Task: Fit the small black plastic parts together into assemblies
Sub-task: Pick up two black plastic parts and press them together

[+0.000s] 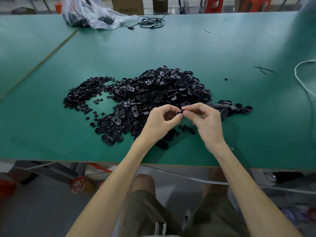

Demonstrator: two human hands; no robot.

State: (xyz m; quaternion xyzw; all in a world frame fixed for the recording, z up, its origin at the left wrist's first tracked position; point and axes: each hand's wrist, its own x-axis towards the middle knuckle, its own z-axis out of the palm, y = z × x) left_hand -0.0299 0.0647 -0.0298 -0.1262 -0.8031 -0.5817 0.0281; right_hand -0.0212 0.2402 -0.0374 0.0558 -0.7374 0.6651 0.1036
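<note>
A big heap of black oval plastic shells lies mid-table on the green table. To its left spreads a flatter scatter of small round black pieces. Just in front of the heap, my left hand and my right hand meet above the table. Both pinch one small black part between thumb and fingertips; most of it is hidden by the fingers. A few loose black parts lie under my hands.
A clear plastic bag and a coil of thin black wire lie at the far edge. A white cord curves along the right side. Two black strips lie right of the heap. The table's front edge runs just below my wrists.
</note>
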